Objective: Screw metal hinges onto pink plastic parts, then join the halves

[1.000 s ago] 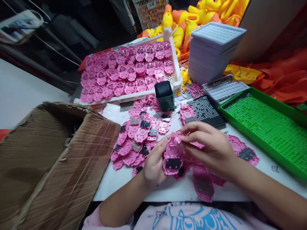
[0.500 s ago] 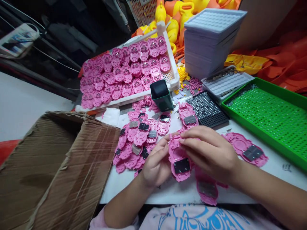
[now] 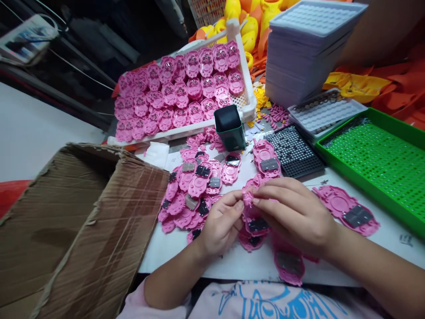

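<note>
Between both hands, a pink plastic shell (image 3: 255, 221) with a black plate is tilted above the white table surface. My left hand (image 3: 224, 223) pinches its upper left edge. The fingers of my right hand (image 3: 299, 212) close on the same upper end from the right. Fingertips hide part of that end. Another pink shell with a black plate shows just beneath. One with a grey plate (image 3: 288, 262) lies below my right hand, and another (image 3: 347, 209) rests right of the right wrist. A heap of pink shells (image 3: 189, 195) sits left of my left hand.
An open cardboard box (image 3: 133, 195) stands at the left. Behind are a white crate (image 3: 247, 75) of pink parts and a dark green container (image 3: 230, 130). A black perforated tray (image 3: 294, 150), a green tray (image 3: 381, 164) and stacked white trays (image 3: 295, 66) stand at the right.
The shell between my hands has tipped, so its face shows foreshortened, and another shell now shows beneath it. Both hands remain at its upper end. The view has shifted slightly.
</note>
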The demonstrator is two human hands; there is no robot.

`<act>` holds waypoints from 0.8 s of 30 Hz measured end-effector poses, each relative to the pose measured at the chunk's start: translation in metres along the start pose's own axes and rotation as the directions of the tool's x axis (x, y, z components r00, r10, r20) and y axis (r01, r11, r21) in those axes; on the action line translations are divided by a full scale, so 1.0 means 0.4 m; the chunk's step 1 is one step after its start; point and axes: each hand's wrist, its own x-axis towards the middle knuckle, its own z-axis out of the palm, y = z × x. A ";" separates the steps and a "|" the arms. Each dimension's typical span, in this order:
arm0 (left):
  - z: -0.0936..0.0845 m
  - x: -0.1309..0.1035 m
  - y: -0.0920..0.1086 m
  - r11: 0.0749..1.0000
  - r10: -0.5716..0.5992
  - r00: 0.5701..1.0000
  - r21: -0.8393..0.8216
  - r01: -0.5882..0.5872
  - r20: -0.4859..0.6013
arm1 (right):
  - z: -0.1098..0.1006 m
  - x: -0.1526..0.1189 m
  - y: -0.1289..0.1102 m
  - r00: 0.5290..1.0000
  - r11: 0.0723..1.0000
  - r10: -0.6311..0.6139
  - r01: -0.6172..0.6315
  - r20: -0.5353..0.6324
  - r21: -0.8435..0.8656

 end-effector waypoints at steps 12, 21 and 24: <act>-0.035 -0.027 -0.033 0.964 0.178 0.978 0.220 -0.152 -0.104 | 0.007 -0.018 -0.010 0.998 0.998 -0.053 0.053 -0.020 -0.039; -0.023 -0.029 -0.022 0.956 0.204 0.978 0.223 -0.189 -0.046 | 0.011 -0.012 -0.014 0.998 0.992 -0.053 0.049 -0.031 -0.114; -0.020 -0.031 -0.023 0.934 0.217 0.975 0.303 -0.192 -0.052 | 0.014 -0.023 -0.019 0.998 0.993 -0.062 0.062 0.002 -0.100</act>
